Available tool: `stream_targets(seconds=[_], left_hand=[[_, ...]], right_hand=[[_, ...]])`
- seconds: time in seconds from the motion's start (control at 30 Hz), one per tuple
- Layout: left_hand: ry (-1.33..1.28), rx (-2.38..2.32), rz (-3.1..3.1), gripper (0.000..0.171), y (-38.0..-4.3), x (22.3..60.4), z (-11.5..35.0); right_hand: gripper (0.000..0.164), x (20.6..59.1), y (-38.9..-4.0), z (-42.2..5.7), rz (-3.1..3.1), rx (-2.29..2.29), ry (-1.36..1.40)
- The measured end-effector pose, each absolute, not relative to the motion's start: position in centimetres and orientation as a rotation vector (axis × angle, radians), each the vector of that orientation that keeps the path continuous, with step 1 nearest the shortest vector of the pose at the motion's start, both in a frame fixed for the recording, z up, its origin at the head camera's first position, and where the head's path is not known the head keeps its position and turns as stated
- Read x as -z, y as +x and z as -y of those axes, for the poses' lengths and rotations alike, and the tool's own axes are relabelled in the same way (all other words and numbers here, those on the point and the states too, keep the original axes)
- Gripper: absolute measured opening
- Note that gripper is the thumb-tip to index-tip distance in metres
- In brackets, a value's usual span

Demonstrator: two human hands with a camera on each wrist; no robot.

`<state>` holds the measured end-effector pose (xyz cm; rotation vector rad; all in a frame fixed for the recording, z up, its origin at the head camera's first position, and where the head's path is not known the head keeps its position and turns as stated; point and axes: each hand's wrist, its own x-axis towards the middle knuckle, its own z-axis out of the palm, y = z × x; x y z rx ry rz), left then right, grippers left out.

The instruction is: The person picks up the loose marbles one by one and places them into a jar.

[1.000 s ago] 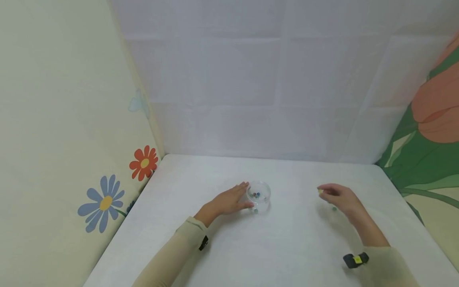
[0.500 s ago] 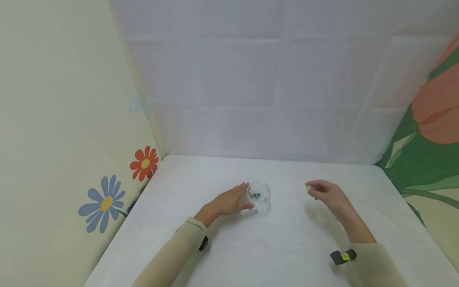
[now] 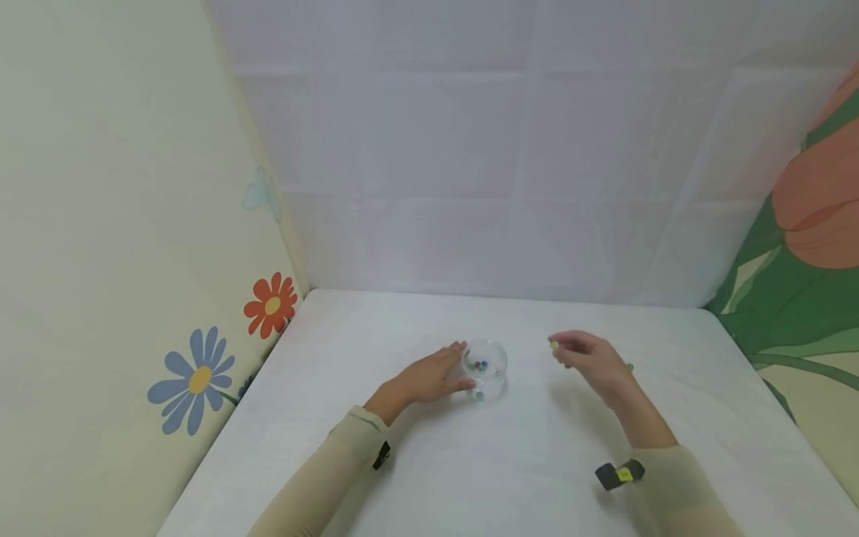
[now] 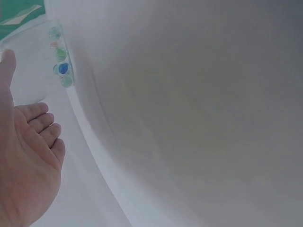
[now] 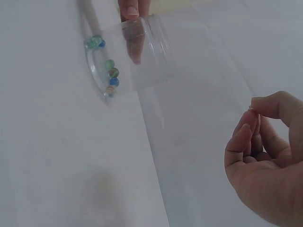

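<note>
A clear jar (image 3: 485, 367) stands upright on the white table with several small glass marbles (image 5: 112, 73) at its bottom, blue, green and pale ones. My left hand (image 3: 427, 377) holds the jar from its left side, thumb in front and fingers behind. In the left wrist view, the jar's upper part (image 4: 31, 66) shows between thumb and curled fingers. To the right of the jar, above the table, my right hand (image 3: 590, 360) pinches a small yellow-green marble (image 3: 553, 344) between thumb and fingertip. The right wrist view mostly hides that marble behind the fingertips.
A green marble (image 3: 629, 366) lies just right of my right hand. White cloth covers the table (image 3: 523, 462) and the back wall (image 3: 436, 149). Flower-patterned walls stand at the left and right sides.
My right hand has moved left, closer to the jar, carrying the pinched marble. The green marble now shows to its right. My left hand and the jar have stayed in place.
</note>
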<state>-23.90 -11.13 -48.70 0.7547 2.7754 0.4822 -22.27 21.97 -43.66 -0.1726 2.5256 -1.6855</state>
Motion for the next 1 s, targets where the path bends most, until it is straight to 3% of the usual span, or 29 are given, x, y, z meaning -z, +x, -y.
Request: stream_targets(seconds=[1.0], left_hand=[[0.751, -0.465, -2.775, 0.089, -23.8, 48.5, 11.0]], right_hand=[[0.033, 44.2, -22.9, -17.1, -2.408, 1.686, -0.287]])
